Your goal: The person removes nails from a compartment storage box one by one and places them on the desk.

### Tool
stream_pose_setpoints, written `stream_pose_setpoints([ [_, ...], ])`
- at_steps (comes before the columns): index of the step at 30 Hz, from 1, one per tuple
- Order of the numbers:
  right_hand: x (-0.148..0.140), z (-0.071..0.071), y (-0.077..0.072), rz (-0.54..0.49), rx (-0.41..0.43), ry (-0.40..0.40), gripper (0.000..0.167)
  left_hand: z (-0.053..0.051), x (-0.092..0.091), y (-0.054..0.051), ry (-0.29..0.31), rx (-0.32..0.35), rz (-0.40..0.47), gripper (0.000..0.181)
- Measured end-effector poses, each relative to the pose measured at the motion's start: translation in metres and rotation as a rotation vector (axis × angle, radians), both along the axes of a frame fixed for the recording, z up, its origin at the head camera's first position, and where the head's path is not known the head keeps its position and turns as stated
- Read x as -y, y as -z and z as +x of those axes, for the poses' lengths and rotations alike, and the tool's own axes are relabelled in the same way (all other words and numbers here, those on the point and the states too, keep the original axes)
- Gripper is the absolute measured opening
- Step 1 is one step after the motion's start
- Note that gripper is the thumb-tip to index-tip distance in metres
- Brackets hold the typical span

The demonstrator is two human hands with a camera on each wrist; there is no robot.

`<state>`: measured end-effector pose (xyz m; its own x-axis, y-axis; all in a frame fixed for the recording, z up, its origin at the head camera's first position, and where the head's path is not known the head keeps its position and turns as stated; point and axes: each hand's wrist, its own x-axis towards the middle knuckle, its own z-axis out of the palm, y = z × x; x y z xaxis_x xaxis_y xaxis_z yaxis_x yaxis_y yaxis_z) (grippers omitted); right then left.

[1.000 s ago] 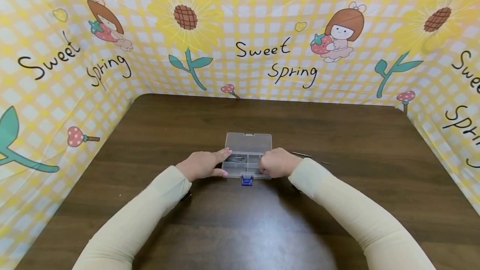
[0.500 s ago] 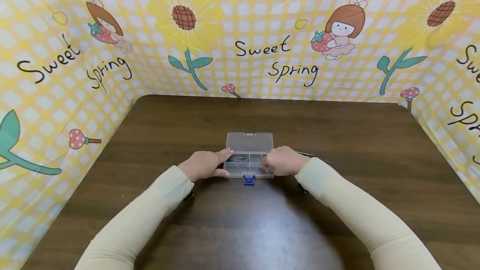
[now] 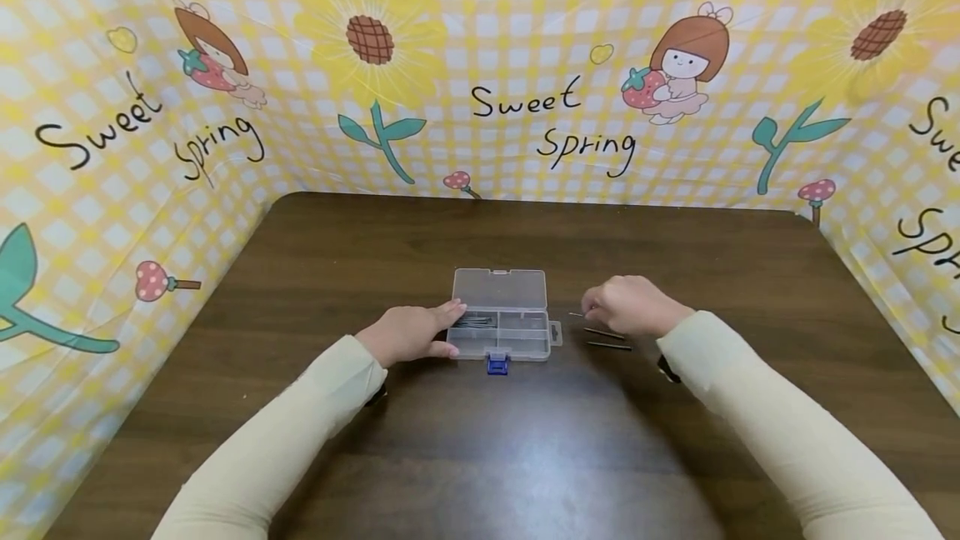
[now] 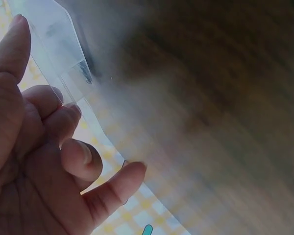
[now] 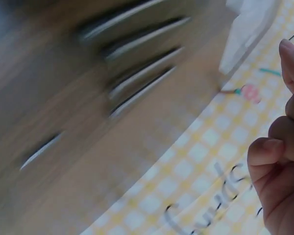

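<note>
A clear plastic compartment box [image 3: 523,347] with a blue latch [image 3: 497,365] sits lid up on the table; thin grey nail-like pins [image 3: 476,322] lie in its rear left compartment. My left hand [image 3: 405,333] holds the box's left end, thumb at the front, fingers by the hinge. The box's edge [image 4: 63,44] shows near those fingertips in the left wrist view. To the right of the box, my right hand [image 3: 633,305] hovers with curled fingers over several loose metal pins [image 3: 610,347]. A thin pin tip [image 3: 576,314] shows beside its fingertips; whether it is held cannot be made out.
In the right wrist view, several long pins [image 5: 144,90] lie side by side, with a shorter one [image 5: 41,149] apart. A yellow checked cloth [image 3: 525,48] surrounds the back and sides of the dark wooden table [image 3: 420,240]. A clear hanging tab [image 3: 556,333] juts from the box's right end.
My right hand has left the box's right compartments and moved right, over the loose pins. The compartments it covered are visible now. My left hand stays at the box.
</note>
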<state>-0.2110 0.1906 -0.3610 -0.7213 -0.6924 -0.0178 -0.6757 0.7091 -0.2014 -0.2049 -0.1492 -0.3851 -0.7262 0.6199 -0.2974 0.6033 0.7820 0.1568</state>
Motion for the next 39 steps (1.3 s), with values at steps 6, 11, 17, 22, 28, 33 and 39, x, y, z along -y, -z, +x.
stream_pose_setpoints([
  [6,-0.034,0.009,-0.001,0.024,0.009,0.038,0.018,0.005,0.003,-0.001,-0.022,0.033,-0.006,0.074],
  [11,-0.063,0.014,-0.002,0.040,0.002,0.093,0.018,0.003,0.001,-0.001,-0.018,0.013,0.002,0.073],
  [17,-0.082,0.018,-0.001,0.058,0.037,0.141,0.013,0.001,0.001,-0.001,-0.019,0.012,-0.001,0.074],
  [22,-0.088,0.020,0.004,0.051,0.043,0.158,0.013,0.000,0.003,-0.004,-0.035,0.026,0.005,0.074],
  [28,-0.090,0.019,0.018,0.048,-0.004,0.146,0.010,0.001,0.005,-0.004,-0.020,0.013,0.029,0.073],
  [33,-0.089,0.018,0.032,0.044,-0.069,0.124,0.006,0.004,0.007,0.001,-0.029,0.000,0.034,0.073],
  [39,-0.091,0.019,0.031,0.061,-0.044,0.127,0.013,0.003,0.003,0.003,0.001,-0.018,0.077,0.073],
])
